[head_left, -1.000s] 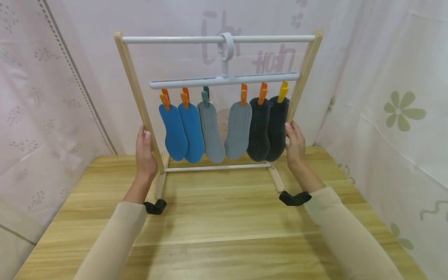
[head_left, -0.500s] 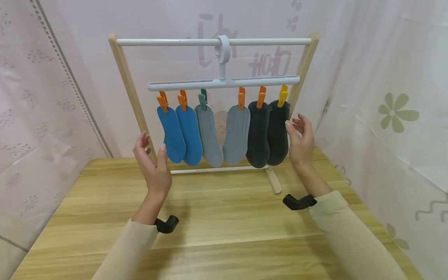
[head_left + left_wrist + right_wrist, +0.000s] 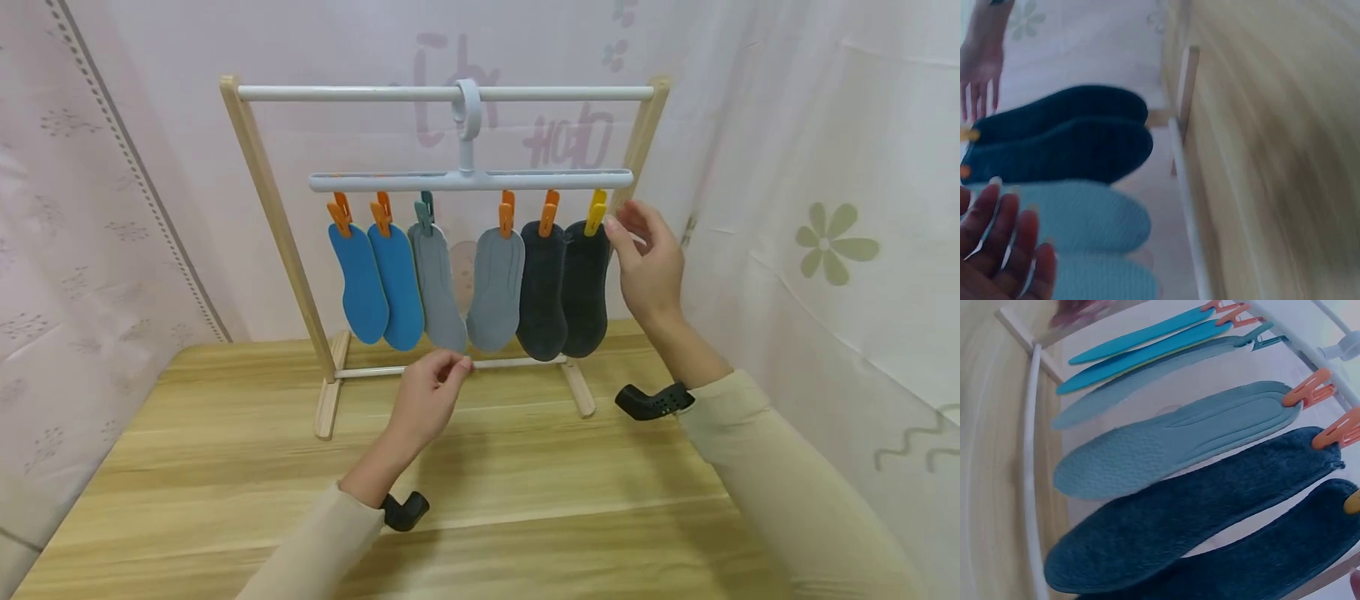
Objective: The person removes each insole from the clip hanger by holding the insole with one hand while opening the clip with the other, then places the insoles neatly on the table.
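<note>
A light grey clip hanger point(image 3: 390, 182) hangs from the white top bar point(image 3: 337, 93) of a wooden rack. Below it several clips hold insoles: blue insoles point(image 3: 362, 287) at left, grey insoles point(image 3: 496, 287) in the middle, black insoles point(image 3: 543, 292) at right. My left hand point(image 3: 427, 400) hovers before the rack's lower bar, near the left grey insole's tip, fingers loosely bent and holding nothing. Beside the yellow clip point(image 3: 596, 215), my right hand point(image 3: 652, 262) has its thumb close to the outer black insole; whether it touches is unclear.
The rack's left post point(image 3: 277, 225) and right post point(image 3: 643, 137) stand on short feet on the wooden table point(image 3: 525, 517). A printed curtain point(image 3: 862, 350) encloses the table at the back and sides.
Both hands have let go of the posts. My left hand has swung right to below the grey insoles; my right hand has risen toward the yellow clip. The view has shifted slightly.
</note>
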`<state>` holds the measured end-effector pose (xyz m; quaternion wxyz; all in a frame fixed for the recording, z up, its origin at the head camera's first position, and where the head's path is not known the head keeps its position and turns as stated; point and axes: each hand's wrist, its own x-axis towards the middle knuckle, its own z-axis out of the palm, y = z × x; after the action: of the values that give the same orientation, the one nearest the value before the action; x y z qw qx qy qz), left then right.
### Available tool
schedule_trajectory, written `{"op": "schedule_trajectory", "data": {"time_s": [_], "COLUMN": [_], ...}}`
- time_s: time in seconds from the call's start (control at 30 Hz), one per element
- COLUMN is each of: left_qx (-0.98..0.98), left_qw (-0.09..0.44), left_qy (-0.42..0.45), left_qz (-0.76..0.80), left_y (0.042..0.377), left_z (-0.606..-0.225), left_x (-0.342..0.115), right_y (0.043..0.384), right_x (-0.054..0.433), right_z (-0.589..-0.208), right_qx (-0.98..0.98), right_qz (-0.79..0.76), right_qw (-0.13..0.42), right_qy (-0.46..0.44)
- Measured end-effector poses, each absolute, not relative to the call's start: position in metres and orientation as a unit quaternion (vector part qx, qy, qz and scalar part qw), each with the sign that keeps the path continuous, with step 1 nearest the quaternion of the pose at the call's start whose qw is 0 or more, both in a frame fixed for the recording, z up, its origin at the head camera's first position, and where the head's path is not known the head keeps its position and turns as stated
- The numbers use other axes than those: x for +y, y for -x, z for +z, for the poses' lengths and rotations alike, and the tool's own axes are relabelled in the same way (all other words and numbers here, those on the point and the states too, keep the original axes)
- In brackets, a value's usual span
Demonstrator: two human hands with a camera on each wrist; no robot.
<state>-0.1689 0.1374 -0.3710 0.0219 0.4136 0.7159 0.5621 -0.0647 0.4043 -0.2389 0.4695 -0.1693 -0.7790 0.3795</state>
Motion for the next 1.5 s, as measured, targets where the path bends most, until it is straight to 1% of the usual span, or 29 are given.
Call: {"op": "schedule_trajectory", "data": {"time_s": [0.17, 0.3, 0.43, 0.53, 0.67, 0.77, 0.9, 1.07, 1.2, 1.37, 1.5], "left_qx": [0.745, 0.736, 0.722, 0.723, 0.727, 0.718, 0.705, 0.688, 0.66, 0.64, 0.645], "left_qw": [0.115, 0.188, 0.245, 0.275, 0.289, 0.279, 0.275, 0.312, 0.347, 0.351, 0.354], "left_qy": [-0.432, -0.435, -0.423, -0.406, -0.396, -0.396, -0.38, -0.34, -0.287, -0.248, -0.222], "left_qz": [0.495, 0.483, 0.49, 0.488, 0.482, 0.499, 0.533, 0.56, 0.602, 0.637, 0.64], "left_y": [0.156, 0.148, 0.142, 0.139, 0.132, 0.123, 0.115, 0.114, 0.118, 0.123, 0.124], "left_z": [-0.377, -0.384, -0.388, -0.39, -0.396, -0.399, -0.401, -0.403, -0.405, -0.401, -0.4], "left_x": [0.165, 0.189, 0.212, 0.23, 0.253, 0.265, 0.275, 0.292, 0.303, 0.308, 0.312], "right_y": [0.067, 0.07, 0.074, 0.078, 0.082, 0.083, 0.081, 0.076, 0.075, 0.078, 0.078], "right_x": [0.404, 0.406, 0.409, 0.411, 0.414, 0.416, 0.418, 0.42, 0.42, 0.419, 0.417], "right_z": [-0.226, -0.219, -0.216, -0.215, -0.217, -0.217, -0.216, -0.211, -0.208, -0.208, -0.208], "right_qx": [-0.807, -0.822, -0.82, -0.81, -0.794, -0.788, -0.782, -0.767, -0.752, -0.725, -0.72], "right_qz": [0.362, 0.361, 0.388, 0.411, 0.428, 0.434, 0.447, 0.474, 0.505, 0.557, 0.566], "right_qw": [0.432, 0.402, 0.381, 0.382, 0.405, 0.414, 0.414, 0.416, 0.414, 0.398, 0.394], "right_qy": [0.177, 0.183, 0.176, 0.168, 0.152, 0.14, 0.129, 0.115, 0.094, 0.075, 0.08]}}
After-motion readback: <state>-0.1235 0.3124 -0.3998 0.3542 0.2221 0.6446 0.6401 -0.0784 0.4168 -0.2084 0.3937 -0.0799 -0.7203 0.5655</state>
